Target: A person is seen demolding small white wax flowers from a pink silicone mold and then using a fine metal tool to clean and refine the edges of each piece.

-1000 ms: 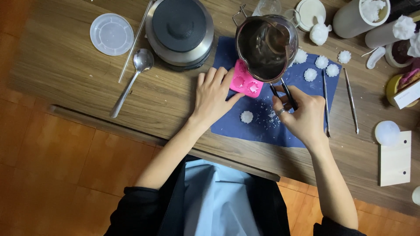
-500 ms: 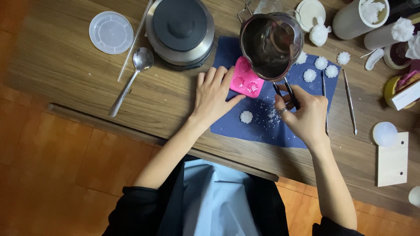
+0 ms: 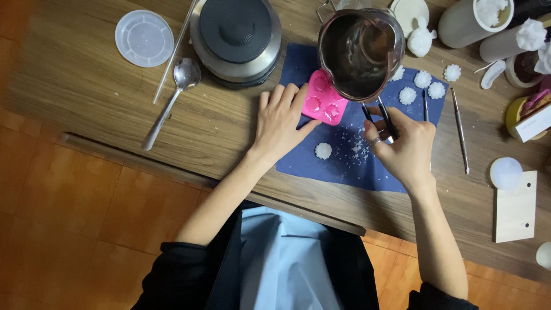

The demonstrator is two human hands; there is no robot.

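Person, seen from above. Left hand (image 3: 279, 122): bare, no rings visible. Right hand (image 3: 404, 146): bare, one silver ring (image 3: 374, 140) on a finger. Forearms: uncovered. Sleeves: black, pushed up past the elbows, left sleeve (image 3: 175, 272), right sleeve (image 3: 439, 298). Torso: pale blue apron (image 3: 287, 261) panel over a black garment.

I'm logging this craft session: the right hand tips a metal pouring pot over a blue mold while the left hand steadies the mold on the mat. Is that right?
Not quite: the mold is pink, not blue; the blue thing is the mat under it. The head view shows the right hand holding the metal pouring pot by its handle above the mold, and the left hand resting against the mold's edge.
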